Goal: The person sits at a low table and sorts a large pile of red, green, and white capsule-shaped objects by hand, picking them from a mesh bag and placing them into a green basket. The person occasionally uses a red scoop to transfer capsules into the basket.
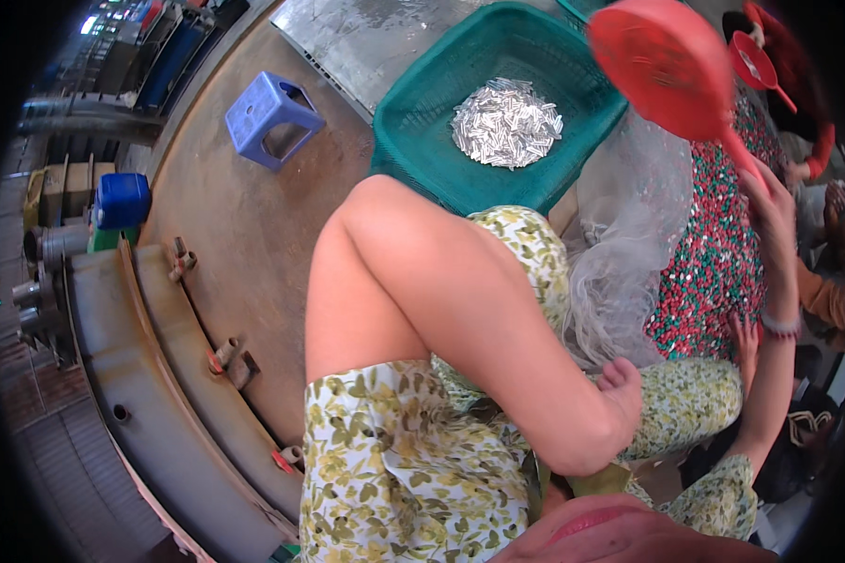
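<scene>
My right hand [770, 202] grips the handle of a red plastic strainer [662, 66], raised at the upper right beside a green plastic basket [413, 155]. A heap of small shiny silver pieces [507, 124] lies in the basket. Below the strainer spreads a large pile of small red, green and white pieces [714, 253], with sheer white netting [620, 244] along its left side. My left arm is sharply bent across the middle. Close to my body, my left hand [620, 399] has its fingers curled; whatever they may hold is hidden.
A blue plastic stool [272, 117] stands on the brown floor at the upper left. Metal troughs [131, 347] with pipe fittings run along the left. Another person in red sleeves [821, 150] holds a smaller red scoop [753, 61]. Someone's fingers [746, 342] touch the pile's lower edge.
</scene>
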Motion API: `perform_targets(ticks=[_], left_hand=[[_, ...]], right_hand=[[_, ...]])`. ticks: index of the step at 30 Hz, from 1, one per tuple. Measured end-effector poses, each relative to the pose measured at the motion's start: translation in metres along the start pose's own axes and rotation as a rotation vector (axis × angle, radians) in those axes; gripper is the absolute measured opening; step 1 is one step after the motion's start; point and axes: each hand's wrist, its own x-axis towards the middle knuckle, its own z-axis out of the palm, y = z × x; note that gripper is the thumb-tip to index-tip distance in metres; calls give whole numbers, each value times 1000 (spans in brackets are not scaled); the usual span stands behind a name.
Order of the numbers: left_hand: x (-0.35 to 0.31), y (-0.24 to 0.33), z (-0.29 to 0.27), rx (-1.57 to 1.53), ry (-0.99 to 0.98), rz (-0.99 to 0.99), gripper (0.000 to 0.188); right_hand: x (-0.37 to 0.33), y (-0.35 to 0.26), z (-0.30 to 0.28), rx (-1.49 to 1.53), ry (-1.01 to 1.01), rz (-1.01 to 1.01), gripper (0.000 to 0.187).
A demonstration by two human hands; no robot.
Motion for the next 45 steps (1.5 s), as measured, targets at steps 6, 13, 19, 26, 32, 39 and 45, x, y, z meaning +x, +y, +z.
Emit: perform_targets(ticks=[6,13,19,26,32,39,45], left_hand=[[8,9,26,35,65,-139,44],[8,2,24,-34,49,-27,41],[10,1,7,21,55,1,40],[0,0,9,46,125,-31,39],[11,-17,-3,82,117,-141,37],[19,-44,44,78,270,-165,31],[75,-217,-42,-689,784,-607,42]], right_hand=[[71,26,107,-646,250,-705,38],[43,9,139,-501,403,-775,43],[24,5,131,-8,279,-556,40],[21,3,127,372,81,-194,41],[23,89,128,-129,100,-581,40],[31,45,148,561,303,-393,32],[17,86,27,878,575,-439,26]])
